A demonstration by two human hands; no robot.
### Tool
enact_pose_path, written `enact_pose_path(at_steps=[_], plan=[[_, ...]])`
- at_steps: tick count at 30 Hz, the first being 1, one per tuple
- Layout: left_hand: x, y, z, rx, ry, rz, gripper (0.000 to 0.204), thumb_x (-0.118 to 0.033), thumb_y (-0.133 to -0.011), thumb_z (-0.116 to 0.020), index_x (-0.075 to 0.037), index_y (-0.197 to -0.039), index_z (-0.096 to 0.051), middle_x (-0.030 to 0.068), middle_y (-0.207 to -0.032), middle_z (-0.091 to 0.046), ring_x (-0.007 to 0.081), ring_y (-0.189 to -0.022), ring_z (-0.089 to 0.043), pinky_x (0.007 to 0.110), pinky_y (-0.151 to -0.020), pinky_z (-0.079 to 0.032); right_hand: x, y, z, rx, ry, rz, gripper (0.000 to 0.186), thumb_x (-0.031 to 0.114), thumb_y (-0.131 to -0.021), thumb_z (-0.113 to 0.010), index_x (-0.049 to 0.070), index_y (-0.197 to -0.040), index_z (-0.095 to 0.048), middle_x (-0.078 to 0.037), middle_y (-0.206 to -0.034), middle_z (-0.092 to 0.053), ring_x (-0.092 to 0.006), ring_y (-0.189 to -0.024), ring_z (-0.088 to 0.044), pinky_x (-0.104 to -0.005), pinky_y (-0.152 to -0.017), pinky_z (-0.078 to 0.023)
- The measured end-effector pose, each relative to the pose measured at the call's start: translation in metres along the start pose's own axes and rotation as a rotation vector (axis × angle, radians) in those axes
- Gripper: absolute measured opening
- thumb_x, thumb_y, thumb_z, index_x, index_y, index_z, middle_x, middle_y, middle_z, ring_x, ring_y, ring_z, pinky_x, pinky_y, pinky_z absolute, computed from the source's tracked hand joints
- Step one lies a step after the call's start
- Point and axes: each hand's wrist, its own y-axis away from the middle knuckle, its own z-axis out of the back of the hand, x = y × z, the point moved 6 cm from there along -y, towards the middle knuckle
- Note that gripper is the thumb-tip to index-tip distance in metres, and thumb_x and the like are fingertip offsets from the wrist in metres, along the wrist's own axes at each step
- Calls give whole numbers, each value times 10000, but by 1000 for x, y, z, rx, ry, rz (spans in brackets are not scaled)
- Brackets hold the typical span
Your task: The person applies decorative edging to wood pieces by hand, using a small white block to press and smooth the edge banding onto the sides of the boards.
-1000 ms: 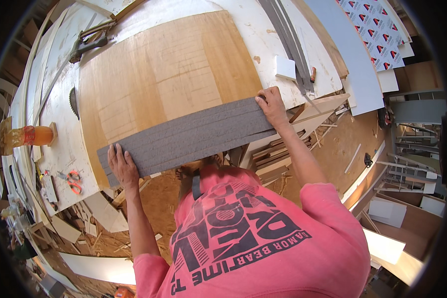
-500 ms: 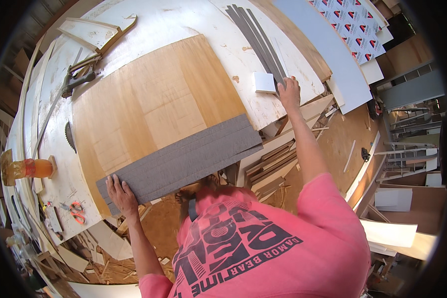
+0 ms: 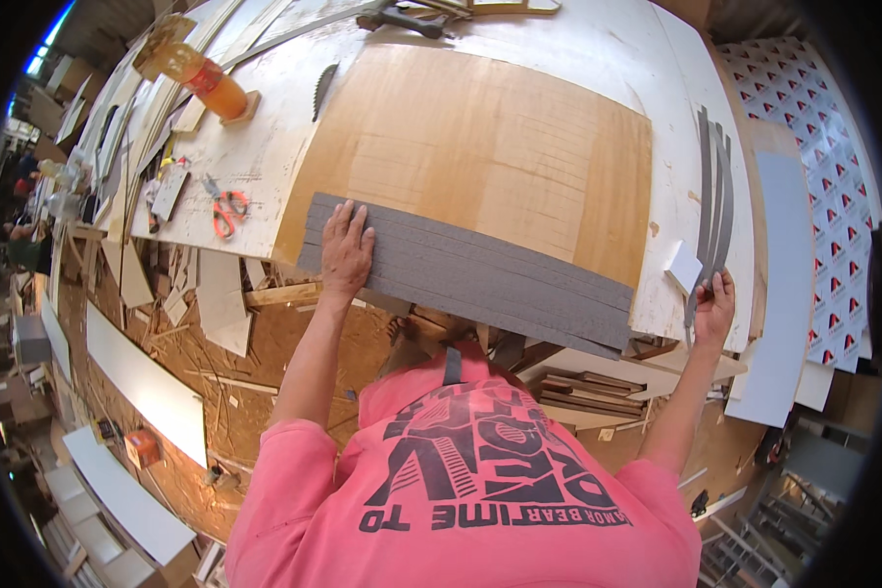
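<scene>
A wide plywood board [image 3: 480, 147] lies on the white worktable. Along its near edge several grey strips [image 3: 480, 279] lie side by side, parallel and nearly touching. My left hand [image 3: 347, 253] rests flat on their left end, fingers stretched out. At the table's right side my right hand [image 3: 712, 309] is closed around the near ends of several loose grey strips [image 3: 719, 201]. Their far ends fan apart on the tabletop. Just left of those fingers sits a small white block [image 3: 682, 265].
Orange-handled scissors [image 3: 227, 211], a toothed saw blade [image 3: 323, 90] and a bottle of orange liquid [image 3: 211, 86] stand or lie to the left. A dark-handled tool [image 3: 402, 22] lies beyond the board. Patterned sheets [image 3: 804, 127] are at the right. Offcuts [image 3: 220, 299] litter the floor.
The view has turned, so the table appears rotated. My right hand has shifted its hold on the loose strips, whose near ends now hang past the table edge. My left hand stays on the laid strips.
</scene>
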Motion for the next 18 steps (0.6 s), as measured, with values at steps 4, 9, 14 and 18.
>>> enact_pose_path(at_steps=[4,9,14,18], plan=[[-3,1,2,-4,29,38,385,-233,-921,-541,-59,-1265,-540,147,-1367,-466,334,-1301,-389,434,-1087,-302,-14,68,-72,362,-20,-19,233,51,-916,-586,59,-1149,-567,-25,-908,-614,-99,-762,-569,-226,-643,-476],[-5,-1,2,-21,51,40,385,-248,-915,-540,-59,-1251,-541,139,-1357,-471,331,-1295,-392,439,-1085,-302,-58,107,-106,468,315,-298,210,71,-899,-612,40,-1106,-624,-29,-864,-631,-98,-722,-553,-246,-626,-434],[-4,-2,3,-59,50,38,382,-234,-908,-550,-32,-1231,-542,161,-1333,-479,336,-1266,-419,438,-1065,-324,-76,101,-130,658,721,-394,232,112,-875,-626,-1,-1075,-656,-12,-796,-618,-81,-711,-543,-227,-624,-422],[-2,-3,4,-71,70,45,377,-217,-901,-562,-16,-1219,-540,168,-1291,-495,342,-1237,-439,443,-1046,-337,-70,82,-131,682,797,-375,258,129,-870,-622,-22,-1076,-656,-13,-807,-621,-80,-708,-540,-228,-620,-416]])
